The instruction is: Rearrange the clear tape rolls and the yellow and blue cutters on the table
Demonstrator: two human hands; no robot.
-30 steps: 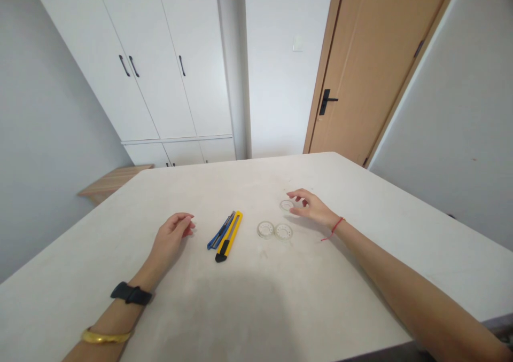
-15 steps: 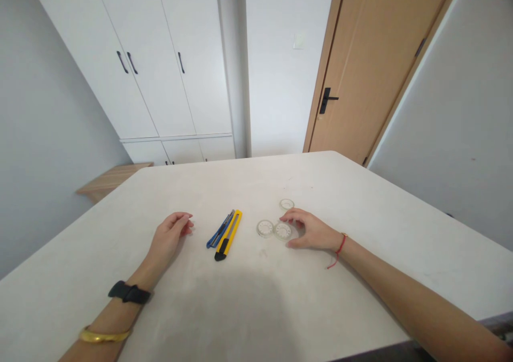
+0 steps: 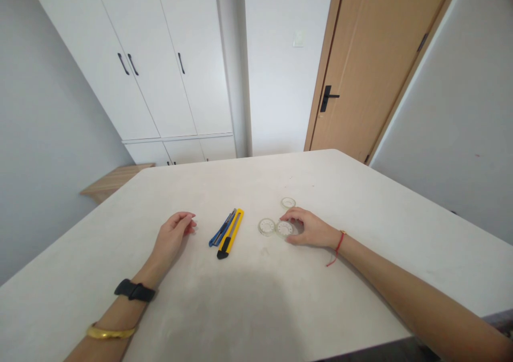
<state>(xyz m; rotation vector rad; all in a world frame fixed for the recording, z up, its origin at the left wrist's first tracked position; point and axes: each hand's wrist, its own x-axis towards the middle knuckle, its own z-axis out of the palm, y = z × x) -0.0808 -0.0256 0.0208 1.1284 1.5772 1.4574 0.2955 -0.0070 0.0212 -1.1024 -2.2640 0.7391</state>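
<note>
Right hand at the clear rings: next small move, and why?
I'd probably bring the right hand's thumb and fingers gently together on the near-right clear ring. They sit on either side of its right part, and it lies flat beside the near-left ring. Whether they touch it is hard to tell here.

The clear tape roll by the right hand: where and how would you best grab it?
Probably by the outer rim, from its right, fingers at the far edge and thumb at the near one. The clear tape roll is round and lies flat, and another roll crowds its left side, leaving little finger room. The right hand is on that freer side.
</note>
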